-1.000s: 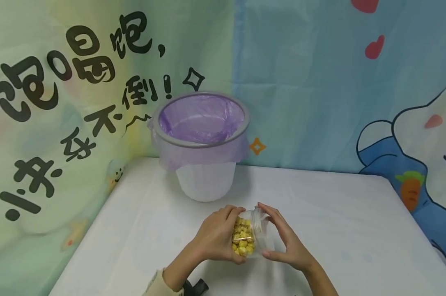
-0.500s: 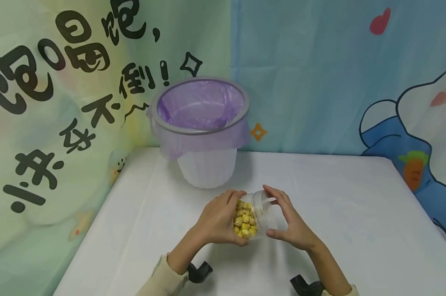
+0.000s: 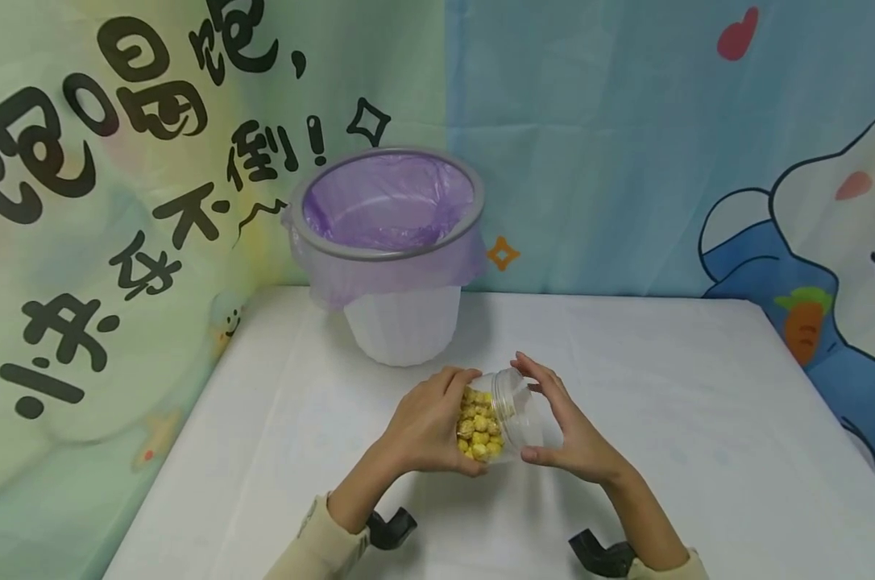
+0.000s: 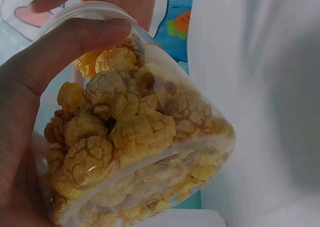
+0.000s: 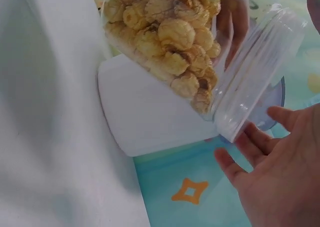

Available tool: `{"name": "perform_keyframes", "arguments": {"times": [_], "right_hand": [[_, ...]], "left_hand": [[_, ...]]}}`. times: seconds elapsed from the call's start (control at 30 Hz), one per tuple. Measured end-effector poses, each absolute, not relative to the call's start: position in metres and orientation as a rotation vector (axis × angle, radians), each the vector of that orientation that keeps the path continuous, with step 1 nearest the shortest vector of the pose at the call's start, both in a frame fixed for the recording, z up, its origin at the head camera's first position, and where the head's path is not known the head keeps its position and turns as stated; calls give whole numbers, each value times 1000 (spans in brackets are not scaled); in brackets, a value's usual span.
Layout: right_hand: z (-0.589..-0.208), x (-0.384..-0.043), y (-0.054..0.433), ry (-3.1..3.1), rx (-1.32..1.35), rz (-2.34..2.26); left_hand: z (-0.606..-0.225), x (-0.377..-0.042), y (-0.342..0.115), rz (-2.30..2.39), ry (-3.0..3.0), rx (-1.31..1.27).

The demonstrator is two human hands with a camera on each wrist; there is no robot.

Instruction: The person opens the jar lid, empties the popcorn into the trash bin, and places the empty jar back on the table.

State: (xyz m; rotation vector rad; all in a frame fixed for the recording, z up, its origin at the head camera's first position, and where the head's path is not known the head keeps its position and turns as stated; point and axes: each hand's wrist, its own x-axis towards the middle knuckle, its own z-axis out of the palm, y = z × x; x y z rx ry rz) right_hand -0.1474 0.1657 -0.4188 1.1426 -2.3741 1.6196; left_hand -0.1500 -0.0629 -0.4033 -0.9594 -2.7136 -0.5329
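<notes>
You are holding a clear jar [image 3: 487,383] of yellow popcorn [image 3: 478,431] in front of you, over the near middle of a white-covered table [image 3: 669,403]. The jar is lying tilted on its side, its base pointing toward your left and its clear lid [image 3: 526,417] pointing toward your right. Your left hand [image 3: 425,427] is grasping the jar's body, with the thumb and fingers curving round opposite sides; in the left wrist view, one digit is pressing along the plastic while popcorn is showing through the wall and base. Your right hand [image 3: 571,443] is reaching round the lid with its fingers spread and relaxed, gripping nothing firmly; you cannot tell from these views whether every fingertip is touching the plastic.

Just beyond the jar, a white bin [image 3: 404,326] is standing upright on the table. A purple liner [image 3: 394,201] is covering its inside and hanging over the outside below a grey rim. Light-coloured sleeves [image 3: 320,544] are covering your forearms, and a black fitting [image 3: 391,528] is sitting at each wrist. Behind everything, a printed backdrop [image 3: 590,145] is showing black lettering on the left and a cartoon animal with a carrot [image 3: 805,326] on the right.
</notes>
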Motion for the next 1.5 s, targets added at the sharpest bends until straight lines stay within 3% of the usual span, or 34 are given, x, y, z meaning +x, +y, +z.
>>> {"name": "perform_keyframes", "arguments": {"times": [0.17,0.87,1.17,1.5], "right_hand": [[-419,-148,166,-2458,1076,1576],[-423,-157,175,-2026,1287,1714],[-437,-170,230,-2202,743,1583],[-476,-184,291,-2830,44,867]], "left_hand": [[-402,-149,-63,-525,-2722,-960],[-402,-151,-66,-547,-2706,-970],[-401,-150,-63,-554,-2732,-968],[-402,-148,-65,-565,-2735,-962]]}}
